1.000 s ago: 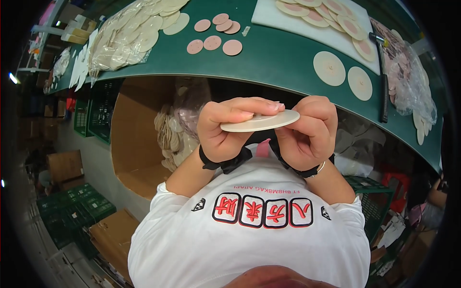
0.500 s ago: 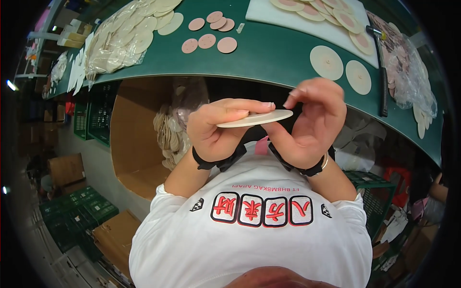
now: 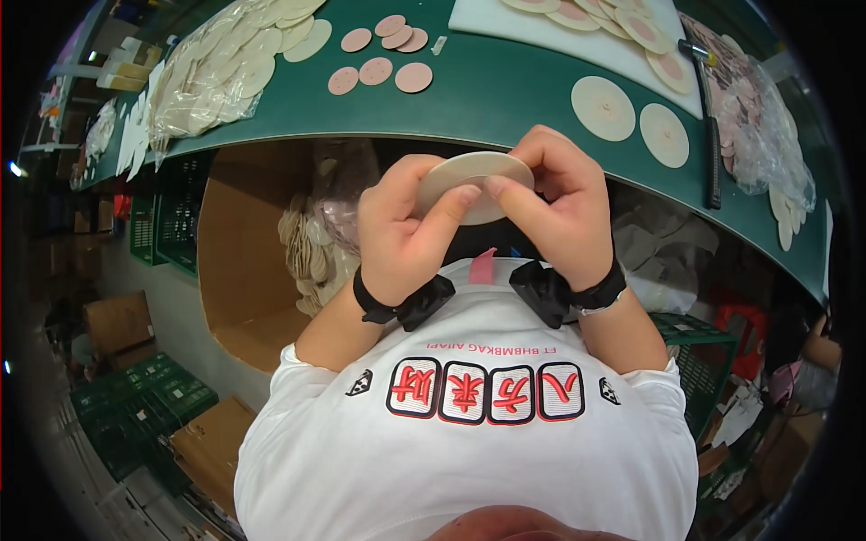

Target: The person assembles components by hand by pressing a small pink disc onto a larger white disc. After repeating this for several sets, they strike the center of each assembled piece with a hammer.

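Note:
Between my two hands, in front of the table's near edge, is a round cream-coloured disc (image 3: 483,167), tilted so that a broad face shows. My left hand (image 3: 403,221) grips its left side, thumb pressed on the face and fingers behind. On its right side my right hand (image 3: 564,203) is closed too, with the thumb near the disc's middle and the other fingers curled at the far edge. Both thumb tips lie close together. Two similar cream discs, a larger one (image 3: 603,109) and a smaller one (image 3: 664,135), lie flat on the green table (image 3: 505,99) beyond my right hand.
Small pink discs (image 3: 414,77) lie mid-table. Bagged cream discs (image 3: 212,81) are piled left. At right are a white board (image 3: 505,25) bearing pink-centred discs, a black-handled hammer (image 3: 713,162) and a plastic bag (image 3: 762,144). An open cardboard box (image 3: 239,261) stands below the table.
The disc has turned from nearly edge-on to showing its face and risen a little. My right hand has closed onto it, and my left thumb has come onto the face.

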{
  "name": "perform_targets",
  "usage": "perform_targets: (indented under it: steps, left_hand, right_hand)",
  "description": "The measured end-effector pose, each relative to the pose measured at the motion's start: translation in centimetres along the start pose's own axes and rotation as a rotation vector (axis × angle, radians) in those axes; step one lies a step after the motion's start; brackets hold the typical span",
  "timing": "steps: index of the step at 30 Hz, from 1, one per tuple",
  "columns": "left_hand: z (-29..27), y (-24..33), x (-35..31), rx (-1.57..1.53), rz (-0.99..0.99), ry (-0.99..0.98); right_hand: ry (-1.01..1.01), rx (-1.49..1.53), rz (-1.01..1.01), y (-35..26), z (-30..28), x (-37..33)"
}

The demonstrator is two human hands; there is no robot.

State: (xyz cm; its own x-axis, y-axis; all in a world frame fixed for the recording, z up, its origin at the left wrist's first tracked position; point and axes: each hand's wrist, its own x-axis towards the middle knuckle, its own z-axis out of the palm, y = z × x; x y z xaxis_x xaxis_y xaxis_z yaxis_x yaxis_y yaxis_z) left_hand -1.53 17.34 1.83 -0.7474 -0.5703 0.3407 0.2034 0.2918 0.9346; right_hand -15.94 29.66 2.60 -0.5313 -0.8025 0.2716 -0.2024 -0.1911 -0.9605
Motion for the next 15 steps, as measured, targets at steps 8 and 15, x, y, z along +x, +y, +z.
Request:
perform_targets:
  steps: [8, 15]
  left_hand:
    - [-0.3, 0.2, 0.6, -0.09, -0.116, -0.063]
    - [0.4, 0.0, 0.9, 0.118, -0.013, -0.054]
  right_hand:
    - [-0.056, 0.044, -0.071, 0.3, -0.3, 0.7]
    - [0.054, -0.216, -0.187, 0.1, 0.6, 0.1]
